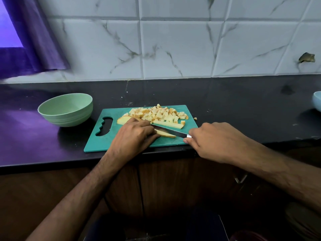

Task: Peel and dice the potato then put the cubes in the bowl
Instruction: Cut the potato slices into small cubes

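Note:
A teal cutting board [102,141] lies on the dark counter. A heap of potato cubes [158,114] covers its far side, with a long potato strip [169,124] in front of them and a slice [122,120] at the left. My left hand [132,135] holds down a potato slice [167,134] near the board's front. My right hand [211,138] grips the handle of a knife [171,131], whose blade lies across that slice. A pale green bowl [66,110] stands left of the board; it looks empty.
A tiled wall rises behind the counter. A purple curtain [34,40] hangs at the far left. The rim of a light blue bowl [317,100] shows at the right edge. One stray cube [195,118] lies just off the board. The counter's front edge runs right below the board.

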Tool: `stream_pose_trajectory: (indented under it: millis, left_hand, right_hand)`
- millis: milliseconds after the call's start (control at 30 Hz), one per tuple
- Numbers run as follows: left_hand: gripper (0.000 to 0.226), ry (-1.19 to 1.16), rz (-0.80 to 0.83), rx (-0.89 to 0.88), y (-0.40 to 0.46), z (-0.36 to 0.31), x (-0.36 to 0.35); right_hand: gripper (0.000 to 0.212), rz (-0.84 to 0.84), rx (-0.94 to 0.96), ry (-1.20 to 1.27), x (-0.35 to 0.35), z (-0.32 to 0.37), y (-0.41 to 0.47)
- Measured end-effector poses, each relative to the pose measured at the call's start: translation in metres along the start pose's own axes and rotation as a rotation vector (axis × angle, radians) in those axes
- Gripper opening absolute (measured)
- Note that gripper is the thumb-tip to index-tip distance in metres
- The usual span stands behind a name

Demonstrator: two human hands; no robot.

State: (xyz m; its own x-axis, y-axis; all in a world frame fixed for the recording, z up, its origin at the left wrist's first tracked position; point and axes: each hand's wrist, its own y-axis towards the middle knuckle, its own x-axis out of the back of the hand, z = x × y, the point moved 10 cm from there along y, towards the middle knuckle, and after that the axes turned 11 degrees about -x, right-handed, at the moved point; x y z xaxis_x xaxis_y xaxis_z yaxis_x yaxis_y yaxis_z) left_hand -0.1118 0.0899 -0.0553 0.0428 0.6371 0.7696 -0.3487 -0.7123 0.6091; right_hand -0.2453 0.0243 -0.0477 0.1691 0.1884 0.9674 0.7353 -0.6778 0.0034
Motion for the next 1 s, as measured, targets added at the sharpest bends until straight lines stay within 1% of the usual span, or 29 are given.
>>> stream_pose_trajectory:
  millis: [133, 267, 467, 567, 667, 800, 867, 900, 933, 1000]
  left_hand:
    - [0.029, 0.01, -0.005, -0.008, 0.0, -0.001, 0.0]
    - [0.037, 0.039, 0.006, 0.003, 0.001, 0.001, -0.001]
    - [0.03, 0.058, 0.047, 0.008, 0.001, 0.001, -0.004]
    - [0.03, 0.06, 0.043, 0.015, 0.0, 0.002, -0.006]
    - [0.028, 0.053, 0.033, 0.031, -0.001, 0.005, -0.005]
    - [0.034, 0.05, 0.089, 0.105, -0.001, 0.015, -0.01]
    - [0.039, 0.049, 0.15, 0.104, -0.001, 0.017, -0.015]
    - [0.043, 0.052, 0.196, 0.091, 0.001, 0.017, -0.019]
    - [0.045, 0.056, 0.233, 0.082, 0.001, 0.018, -0.022]
    - [0.041, 0.063, 0.257, 0.067, 0.004, 0.019, -0.023]
  right_hand:
    - [0.04, -0.006, 0.044, 0.006, -0.004, 0.015, 0.009]
    - [0.04, 0.037, 0.064, 0.03, -0.012, 0.017, 0.017]
    - [0.041, 0.136, 0.073, 0.007, -0.014, -0.002, -0.003]
    - [0.044, 0.157, 0.053, -0.019, -0.015, -0.022, -0.024]
    - [0.045, 0.17, -0.026, -0.002, -0.018, -0.047, -0.046]
    - [0.044, 0.161, -0.069, 0.01, -0.021, -0.058, -0.058]
    - [0.045, 0.181, -0.085, 0.097, -0.022, -0.066, -0.056]
    - [0.045, 0.187, -0.105, 0.212, -0.022, -0.073, -0.053]
    - [0.045, 0.186, -0.129, 0.378, -0.023, -0.08, -0.049]
    - [0.045, 0.169, -0.195, 0.747, -0.029, -0.093, -0.039]
